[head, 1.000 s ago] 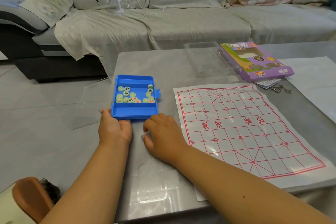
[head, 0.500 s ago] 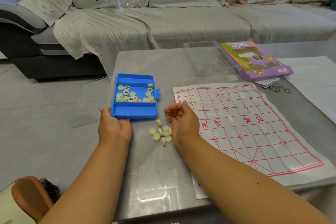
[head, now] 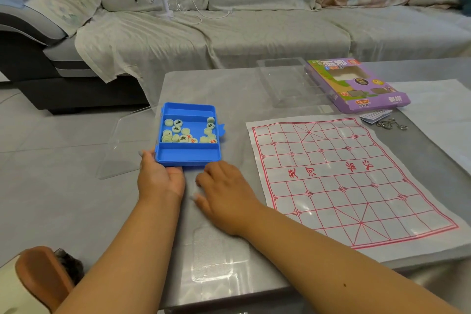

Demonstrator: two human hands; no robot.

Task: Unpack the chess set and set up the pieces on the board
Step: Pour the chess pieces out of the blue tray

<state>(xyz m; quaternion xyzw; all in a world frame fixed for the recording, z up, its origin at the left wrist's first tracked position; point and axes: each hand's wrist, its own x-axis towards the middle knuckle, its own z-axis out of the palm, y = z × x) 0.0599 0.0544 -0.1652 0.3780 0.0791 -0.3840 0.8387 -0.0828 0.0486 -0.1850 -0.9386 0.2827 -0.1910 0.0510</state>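
Right hand (head: 224, 191) palm-down on worktop (head: 254, 89), fingers curled; contents hidden, cannot tell. Left hand (head: 160, 176) grips near edge of tray (head: 187, 158); pieces (head: 178, 132) lie in it. Board (head: 344, 176) beside, bare. Risk: tray tips, or pieces scatter and roll off the edge.
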